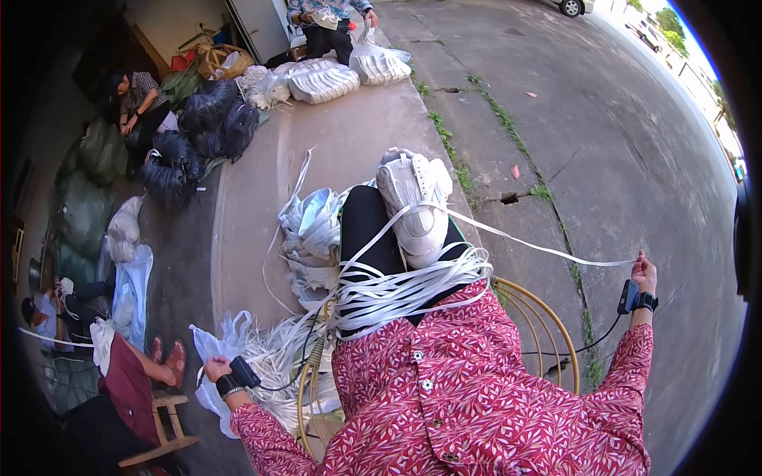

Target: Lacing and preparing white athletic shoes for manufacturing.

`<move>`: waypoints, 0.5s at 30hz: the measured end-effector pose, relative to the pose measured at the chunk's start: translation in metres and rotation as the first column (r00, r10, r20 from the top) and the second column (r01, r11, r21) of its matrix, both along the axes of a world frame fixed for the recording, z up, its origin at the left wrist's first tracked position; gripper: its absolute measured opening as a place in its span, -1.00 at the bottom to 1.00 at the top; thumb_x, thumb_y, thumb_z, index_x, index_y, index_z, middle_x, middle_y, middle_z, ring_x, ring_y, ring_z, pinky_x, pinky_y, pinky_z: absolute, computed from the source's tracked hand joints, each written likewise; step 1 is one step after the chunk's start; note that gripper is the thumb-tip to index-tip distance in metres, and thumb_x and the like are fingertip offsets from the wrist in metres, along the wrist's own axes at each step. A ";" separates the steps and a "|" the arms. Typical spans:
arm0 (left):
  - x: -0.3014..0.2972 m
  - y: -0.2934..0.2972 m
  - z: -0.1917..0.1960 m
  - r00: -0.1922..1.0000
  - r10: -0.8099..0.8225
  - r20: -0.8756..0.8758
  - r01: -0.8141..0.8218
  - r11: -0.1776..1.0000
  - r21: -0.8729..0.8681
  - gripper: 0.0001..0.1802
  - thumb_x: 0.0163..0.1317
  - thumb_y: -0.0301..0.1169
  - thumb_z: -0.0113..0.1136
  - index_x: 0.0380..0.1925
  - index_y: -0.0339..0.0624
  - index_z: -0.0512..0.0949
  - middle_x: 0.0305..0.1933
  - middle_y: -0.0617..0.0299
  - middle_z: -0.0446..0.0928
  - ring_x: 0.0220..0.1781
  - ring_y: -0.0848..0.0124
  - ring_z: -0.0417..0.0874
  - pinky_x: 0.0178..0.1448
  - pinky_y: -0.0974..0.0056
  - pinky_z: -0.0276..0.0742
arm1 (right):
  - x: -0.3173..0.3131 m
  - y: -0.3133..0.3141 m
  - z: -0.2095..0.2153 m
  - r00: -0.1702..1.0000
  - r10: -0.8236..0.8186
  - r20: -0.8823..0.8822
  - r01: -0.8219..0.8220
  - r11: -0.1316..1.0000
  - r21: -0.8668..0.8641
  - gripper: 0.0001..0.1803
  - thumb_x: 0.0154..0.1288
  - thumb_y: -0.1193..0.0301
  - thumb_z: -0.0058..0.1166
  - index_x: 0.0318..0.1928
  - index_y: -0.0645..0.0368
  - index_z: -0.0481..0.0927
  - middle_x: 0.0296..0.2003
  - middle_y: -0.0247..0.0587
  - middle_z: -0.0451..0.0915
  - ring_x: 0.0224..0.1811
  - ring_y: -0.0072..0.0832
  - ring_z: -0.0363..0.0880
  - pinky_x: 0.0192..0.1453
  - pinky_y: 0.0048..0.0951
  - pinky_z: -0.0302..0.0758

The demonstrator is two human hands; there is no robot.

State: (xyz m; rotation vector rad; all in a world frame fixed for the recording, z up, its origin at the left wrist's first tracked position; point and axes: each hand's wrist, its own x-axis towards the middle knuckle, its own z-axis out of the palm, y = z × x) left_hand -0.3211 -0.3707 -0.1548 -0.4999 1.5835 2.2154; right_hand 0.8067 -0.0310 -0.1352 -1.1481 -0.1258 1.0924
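Right grip (pixel 644 274) pinches a lace (pixel 567 255), left grip (pixel 217 367) unclear, looped laces (pixel 405 292) bunched beside the shoe (pixel 421 214).

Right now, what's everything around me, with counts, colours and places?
Shoe: one, whitish, on lap
Laces: many, white, across lap
Piled pieces: several, pale, by left leg
Loose strands: many, white, left of lap
Glossy bundles: several, black, upper left
Stacked bundles: several, white, top
Co-workers: four, mixed clothing, left and top
Stool: one, brown, lower left
Cars: two, pale, upper right
Wrist devices: two, black, on wrists
Left hand: one, bare, lower left
Right hand: one, bare, far right
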 end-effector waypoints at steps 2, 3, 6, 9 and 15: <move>0.043 0.052 0.031 0.979 -0.173 -0.105 0.153 0.972 -0.176 -0.88 0.24 -0.33 -0.03 -0.42 -0.11 0.38 -0.56 0.30 0.34 -0.63 0.46 0.37 -0.55 0.38 0.30 | -0.060 0.015 0.001 0.997 0.068 -0.033 -0.069 0.997 -0.038 -0.81 0.32 0.53 -0.19 -0.17 0.32 0.50 -0.27 -0.20 0.62 -0.38 -0.52 0.62 -0.44 -0.65 0.59; 0.070 0.098 0.033 0.900 -0.350 -0.259 0.329 0.937 -0.122 -0.81 0.25 -0.30 -0.01 -0.26 -0.17 0.45 -0.53 0.26 0.43 -0.61 0.40 0.44 -0.55 0.39 0.34 | -0.092 0.022 0.004 0.994 0.099 -0.046 -0.102 0.992 -0.068 -0.81 0.32 0.52 -0.18 -0.16 0.33 0.49 -0.27 -0.20 0.62 -0.37 -0.52 0.62 -0.43 -0.65 0.59; 0.165 0.211 0.094 0.653 -0.686 -0.321 0.659 0.723 -0.206 -0.78 0.26 -0.39 0.00 -0.22 -0.33 0.49 -0.45 0.17 0.52 -0.50 0.37 0.59 -0.42 0.37 0.53 | -0.232 0.060 0.041 0.913 0.406 0.036 -0.403 0.913 -0.069 -0.79 0.35 0.43 -0.10 -0.09 0.24 0.51 -0.32 -0.28 0.63 -0.39 -0.58 0.61 -0.44 -0.64 0.56; 0.257 0.283 0.124 0.328 -0.873 -0.361 0.820 0.452 -0.351 -0.81 0.27 -0.48 -0.03 -0.28 -0.37 0.53 -0.45 0.16 0.55 -0.50 0.42 0.60 -0.42 0.43 0.53 | -0.365 0.073 0.086 0.748 0.630 0.208 -0.636 0.770 -0.042 -0.79 0.36 0.42 -0.09 -0.09 0.25 0.50 -0.43 -0.33 0.60 -0.50 -0.64 0.55 -0.49 -0.67 0.49; 0.348 0.328 0.122 0.006 -0.984 -0.177 0.898 0.084 -0.433 -0.84 0.28 -0.42 0.01 -0.34 -0.29 0.51 -0.63 0.29 0.48 -0.74 0.61 0.37 -0.71 0.51 0.21 | -0.505 0.067 0.117 0.449 0.823 0.347 -0.861 0.503 -0.077 -0.81 0.34 0.48 -0.10 -0.09 0.24 0.51 -0.40 -0.30 0.62 -0.47 -0.67 0.55 -0.43 -0.69 0.47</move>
